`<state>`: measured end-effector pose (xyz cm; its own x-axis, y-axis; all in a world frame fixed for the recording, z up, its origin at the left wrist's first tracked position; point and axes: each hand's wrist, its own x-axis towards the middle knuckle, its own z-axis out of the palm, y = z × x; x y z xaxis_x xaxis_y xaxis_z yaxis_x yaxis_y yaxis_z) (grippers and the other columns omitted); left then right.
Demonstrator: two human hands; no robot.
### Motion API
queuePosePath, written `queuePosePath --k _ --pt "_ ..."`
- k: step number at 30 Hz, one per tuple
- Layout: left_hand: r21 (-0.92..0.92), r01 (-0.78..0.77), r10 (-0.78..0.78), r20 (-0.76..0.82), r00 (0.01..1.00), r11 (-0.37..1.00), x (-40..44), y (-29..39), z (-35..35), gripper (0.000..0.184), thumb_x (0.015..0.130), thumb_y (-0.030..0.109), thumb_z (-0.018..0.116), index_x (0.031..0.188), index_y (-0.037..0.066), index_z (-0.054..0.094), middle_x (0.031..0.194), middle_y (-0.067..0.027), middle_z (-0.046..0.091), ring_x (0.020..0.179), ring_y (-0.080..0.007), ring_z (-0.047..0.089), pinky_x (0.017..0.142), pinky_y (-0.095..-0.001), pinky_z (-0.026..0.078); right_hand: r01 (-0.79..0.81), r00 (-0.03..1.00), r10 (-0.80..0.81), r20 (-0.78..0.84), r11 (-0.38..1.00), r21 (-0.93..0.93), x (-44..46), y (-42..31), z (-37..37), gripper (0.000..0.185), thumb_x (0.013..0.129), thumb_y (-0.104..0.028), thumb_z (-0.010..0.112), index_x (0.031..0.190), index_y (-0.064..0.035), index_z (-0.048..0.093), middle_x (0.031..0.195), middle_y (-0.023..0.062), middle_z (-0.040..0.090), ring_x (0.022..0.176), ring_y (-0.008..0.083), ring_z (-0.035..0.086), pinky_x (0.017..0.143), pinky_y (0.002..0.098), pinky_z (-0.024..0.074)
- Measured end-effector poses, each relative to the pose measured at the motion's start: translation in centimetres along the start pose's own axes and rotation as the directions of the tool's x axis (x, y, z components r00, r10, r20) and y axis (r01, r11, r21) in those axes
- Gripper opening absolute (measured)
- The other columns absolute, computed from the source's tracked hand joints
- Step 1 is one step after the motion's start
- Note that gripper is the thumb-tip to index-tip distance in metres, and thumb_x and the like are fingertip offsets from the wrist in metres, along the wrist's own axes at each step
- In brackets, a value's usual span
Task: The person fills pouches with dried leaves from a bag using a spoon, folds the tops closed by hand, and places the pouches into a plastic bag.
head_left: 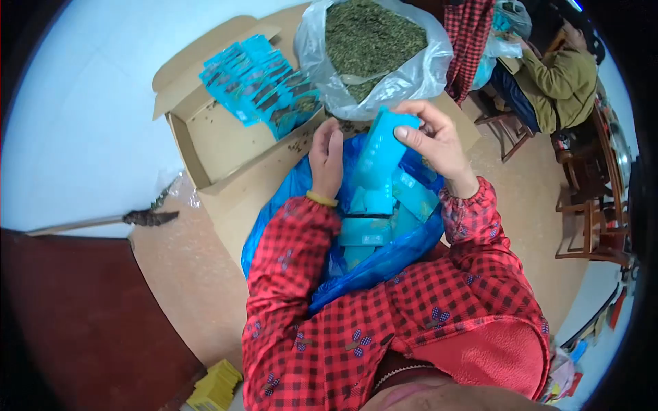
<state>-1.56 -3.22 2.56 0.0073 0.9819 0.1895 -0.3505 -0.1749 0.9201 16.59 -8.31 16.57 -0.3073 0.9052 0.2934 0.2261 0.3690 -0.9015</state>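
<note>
Over the bag [373, 274], the turquoise packet [378, 152] shows pale marks

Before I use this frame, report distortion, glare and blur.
Head view: fisheye, black corners, brown wooden chairs tilted at the edge; head view: highlights on the crinkled clear plastic bag; head view: print on the turquoise packet in the right hand too soft to read.

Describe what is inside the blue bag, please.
Several turquoise packets lie in the blue bag. Another packet, held above them, hides part of the contents. What lies beneath the top packets is covered, so I cannot tell.
</note>
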Motion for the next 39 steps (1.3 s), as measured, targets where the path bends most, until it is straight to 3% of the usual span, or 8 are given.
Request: queuePosePath --k 2,5,8,10,13,16,24,39 --pt "0.006 0.054 -0.054 0.201 0.978 0.999 0.3 2.8 0.3 0.051 0.095 0.034 0.061 0.132 -0.001 0.052 0.13 -0.0155 0.057 0.119 -0.0263 0.055 0.102 -0.0371 0.042 -0.053 0.973 0.124 -0.193 0.94 0.336 0.6 1.2 0.0 0.031 0.093 -0.016 0.068 0.12 -0.0062 0.058 0.105 0.0016 0.067 0.09 0.0086 0.061 0.078 0.0252 0.0498" --pt "0.054 0.179 -0.18 0.523 0.833 0.982 0.3 5.8 0.6 0.052 0.096 0.036 0.061 0.133 -0.001 0.051 0.128 -0.0128 0.058 0.115 -0.0208 0.057 0.099 -0.0338 0.045 0.05 0.974 0.042 -0.222 0.918 0.394 0.5 4.2 1.0 0.028 0.094 -0.017 0.068 0.119 -0.0069 0.059 0.107 0.0005 0.065 0.088 0.0063 0.06 0.076 0.0234 0.05" --pt "-0.106 0.742 -0.355 0.827 0.435 0.662 0.1 7.1 0.7 0.05 0.095 0.031 0.065 0.132 0.0 0.053 0.12 -0.0105 0.062 0.105 -0.0181 0.061 0.093 -0.0325 0.048 0.011 0.978 0.075 -0.192 0.912 0.411 0.2 4.5 0.9 0.024 0.094 -0.016 0.067 0.116 -0.0068 0.061 0.11 0.0017 0.064 0.091 0.0075 0.06 0.078 0.0244 0.0503" --pt "0.037 0.674 -0.432 0.794 0.428 0.737 0.6 6.5 0.4 0.049 0.093 0.029 0.066 0.131 0.0 0.054 0.118 -0.0104 0.063 0.104 -0.0188 0.062 0.092 -0.033 0.049 -0.159 0.968 0.219 -0.126 0.916 0.367 -0.1 4.0 0.4 0.021 0.094 -0.015 0.067 0.112 -0.0059 0.062 0.116 0.0052 0.064 0.099 0.0121 0.062 0.083 0.0282 0.0509" --pt "0.322 0.501 -0.558 0.702 0.443 0.803 1.1 6.3 0.9 0.048 0.091 0.025 0.07 0.129 0.0 0.056 0.115 -0.0101 0.065 0.101 -0.0201 0.064 0.091 -0.0339 0.05 0.114 0.984 -0.117 -0.134 0.993 -0.031 0.4 3.4 -0.5 0.018 0.091 -0.015 0.069 0.104 -0.0045 0.064 0.128 0.0113 0.059 0.11 0.0221 0.059 0.094 0.0374 0.0472" --pt "0.245 0.101 -0.223 0.54 0.812 0.964 0.8 6.8 2.4 0.043 0.084 0.018 0.074 0.121 0.001 0.061 0.11 -0.0112 0.067 0.099 -0.0219 0.065 0.087 -0.0346 0.051 0.253 0.956 -0.289 -0.053 0.9 -0.354 0.4 2.2 -0.9 0.016 0.088 -0.014 0.07 0.098 -0.0035 0.065 0.136 0.016 0.055 0.121 0.031 0.054 0.101 0.0444 0.043" --pt "0.403 -0.547 0.346 0.472 0.811 0.734 2.8 3.0 2.4 0.034 0.074 0.007 0.073 0.105 0.004 0.061 0.098 -0.0142 0.064 0.09 -0.0334 0.064 0.077 -0.0385 0.05 0.281 0.947 -0.307 0.092 0.657 -0.699 -0.1 0.4 0.4 0.021 0.08 -0.01 0.071 0.1 -0.0059 0.067 0.145 0.0182 0.045 0.134 0.0408 0.042 0.106 0.05 0.0386" --pt "0.431 -0.14 0.12 0.073 0.99 0.891 1.7 -2.2 1.0 0.044 0.075 0.024 0.081 0.106 0.003 0.057 0.097 -0.0147 0.065 0.087 -0.0294 0.064 0.075 -0.0383 0.05 0.147 0.943 -0.323 -0.081 0.622 -0.769 4.2 3.0 -1.4 0.02 0.085 -0.011 0.065 0.105 -0.0098 0.069 0.121 0.0112 0.064 0.12 0.0297 0.056 0.111 0.0514 0.0296"
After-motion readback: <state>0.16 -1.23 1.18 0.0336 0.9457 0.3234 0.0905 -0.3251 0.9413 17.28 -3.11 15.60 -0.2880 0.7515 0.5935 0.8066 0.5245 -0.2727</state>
